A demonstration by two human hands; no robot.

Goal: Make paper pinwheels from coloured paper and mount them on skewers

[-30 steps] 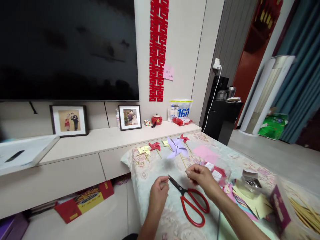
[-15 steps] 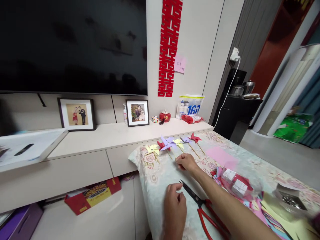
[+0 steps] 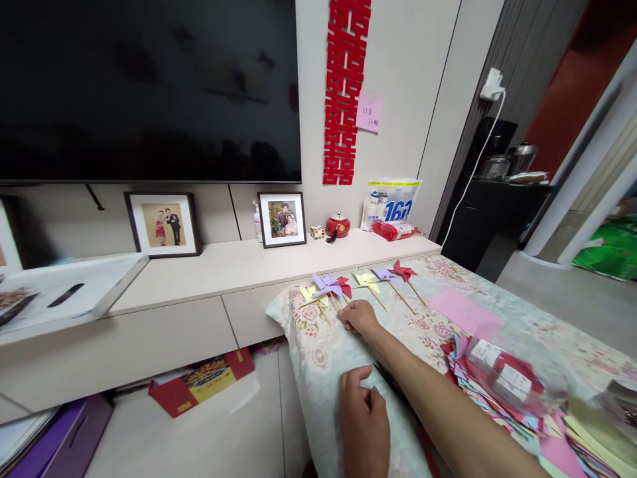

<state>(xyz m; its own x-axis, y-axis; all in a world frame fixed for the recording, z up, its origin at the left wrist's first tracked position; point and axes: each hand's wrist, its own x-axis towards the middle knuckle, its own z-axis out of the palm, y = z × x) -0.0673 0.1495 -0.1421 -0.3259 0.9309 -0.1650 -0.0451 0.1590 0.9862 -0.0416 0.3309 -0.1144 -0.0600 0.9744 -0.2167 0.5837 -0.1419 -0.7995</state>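
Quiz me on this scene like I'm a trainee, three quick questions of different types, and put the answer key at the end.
1. True or false: the cube stands between a framed photo and the red pot.
2. Multiple choice: what does the right hand hold by its stick?
A) a red pinwheel
B) a purple pinwheel
C) a yellow pinwheel
3. Fill in: the rightmost pinwheel is ____ in color.

Key: 1. True. 2. B. 3. Red.

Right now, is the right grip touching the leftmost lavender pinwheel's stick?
Touching: the head view shows the right grip pinched on the lavender pinwheel's stick.
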